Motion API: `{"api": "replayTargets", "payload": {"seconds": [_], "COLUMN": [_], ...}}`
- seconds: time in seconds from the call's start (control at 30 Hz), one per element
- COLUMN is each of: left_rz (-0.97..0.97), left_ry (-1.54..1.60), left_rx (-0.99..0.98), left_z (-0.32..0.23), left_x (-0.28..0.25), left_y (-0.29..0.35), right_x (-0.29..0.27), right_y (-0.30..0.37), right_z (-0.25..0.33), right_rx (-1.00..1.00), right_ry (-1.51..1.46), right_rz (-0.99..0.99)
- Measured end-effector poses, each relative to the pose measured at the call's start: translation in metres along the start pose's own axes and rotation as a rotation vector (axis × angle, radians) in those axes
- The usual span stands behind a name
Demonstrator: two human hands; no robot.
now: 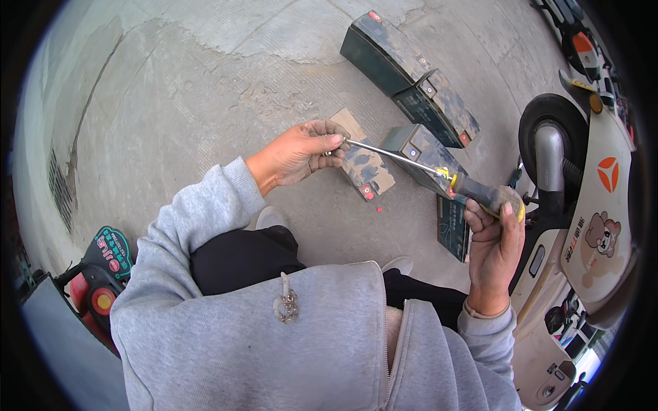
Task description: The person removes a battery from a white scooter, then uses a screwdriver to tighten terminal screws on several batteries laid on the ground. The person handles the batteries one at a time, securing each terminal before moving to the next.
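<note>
Holding 1 screwdriver (392, 155) at opposite ends are left hand (301, 152) and right hand (495, 236).

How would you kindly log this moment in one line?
left hand: pinched at screwdriver tip | right hand: gripping its handle | nearby: dusty batteries on ground

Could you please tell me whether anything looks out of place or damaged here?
A small red piece lies loose on the concrete floor near a dusty battery, odd because it seems attached to nothing. The floor's surface also looks ragged farther ahead.
</note>
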State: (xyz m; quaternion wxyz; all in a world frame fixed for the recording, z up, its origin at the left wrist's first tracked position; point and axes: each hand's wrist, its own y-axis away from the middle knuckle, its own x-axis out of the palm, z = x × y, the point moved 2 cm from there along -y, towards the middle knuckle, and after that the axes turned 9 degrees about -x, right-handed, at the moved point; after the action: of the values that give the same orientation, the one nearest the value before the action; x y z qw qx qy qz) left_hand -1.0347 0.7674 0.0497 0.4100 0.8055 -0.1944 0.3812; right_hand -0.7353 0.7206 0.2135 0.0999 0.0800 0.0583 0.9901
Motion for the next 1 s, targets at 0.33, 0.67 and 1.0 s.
{"api": "replayTargets", "payload": {"seconds": [0.33,0.67,1.0], "left_rz": [-0.116,-0.364,-0.435], "left_ry": [-0.023,-0.666,-0.884], "left_rx": [0.027,0.092,0.386], "left_z": [-0.001,-0.011,-0.003], "left_x": [-0.005,-0.019,-0.042], "left_y": [0.001,-0.001,-0.003], "right_x": [-0.002,0.02,0.13], "right_y": [-0.006,-0.02,-0.061], "right_z": [-0.001,0.007,0.042], "right_rx": [0.2,-0.06,-0.566], "right_ry": [0.325,0.467,1.044], "right_rz": [-0.019,0.19,0.919]}}
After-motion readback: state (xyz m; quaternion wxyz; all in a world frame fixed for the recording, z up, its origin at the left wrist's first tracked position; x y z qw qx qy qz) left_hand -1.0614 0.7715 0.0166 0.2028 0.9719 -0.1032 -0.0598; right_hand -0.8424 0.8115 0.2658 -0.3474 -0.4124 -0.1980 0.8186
